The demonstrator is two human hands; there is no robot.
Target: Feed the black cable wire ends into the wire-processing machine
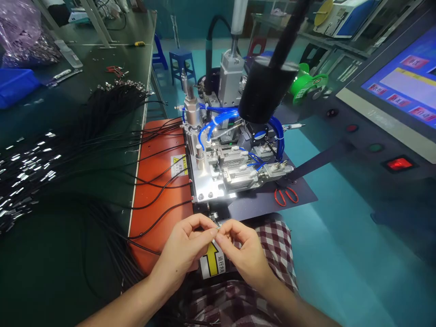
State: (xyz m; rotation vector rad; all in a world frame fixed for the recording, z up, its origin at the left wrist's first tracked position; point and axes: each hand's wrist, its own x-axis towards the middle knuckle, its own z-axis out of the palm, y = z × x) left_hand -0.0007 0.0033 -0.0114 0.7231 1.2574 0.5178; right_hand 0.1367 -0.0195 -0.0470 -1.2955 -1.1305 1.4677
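Teal floor (pixel 327 245) runs down the right side of the frame; dark bench (pixel 44 272) takes the left. Blue tray (pixel 17 86) upper left, green spool (pixel 301 88) upper right, control panel (pixel 368 122) with a lit screen at the right edge, one red lamp glowing.

Both hands at lower centre. Left hand (pixel 185 245): thumb and index tips pinched together on a small part (pixel 218 228). Right hand (pixel 243 250): fingers also narrow, tips meeting the left's on the same part. Part sits just below frame centre, mostly hidden by fingertips; I can't tell its shape.

Metal fixture (pixel 207 186) with blue tubing (pixel 279 136) is just beyond the hands, centre frame. Black cables (pixel 105 106) spread from the bench over the orange plate (pixel 158 190) to the fixture's left edge. Red-handled scissors (pixel 284 200) lie on the dark plate (pixel 245 210), right of centre. Yellow arrow label (pixel 213 261) shows under my hands, checkered cloth (pixel 275 236) at lower centre-right.
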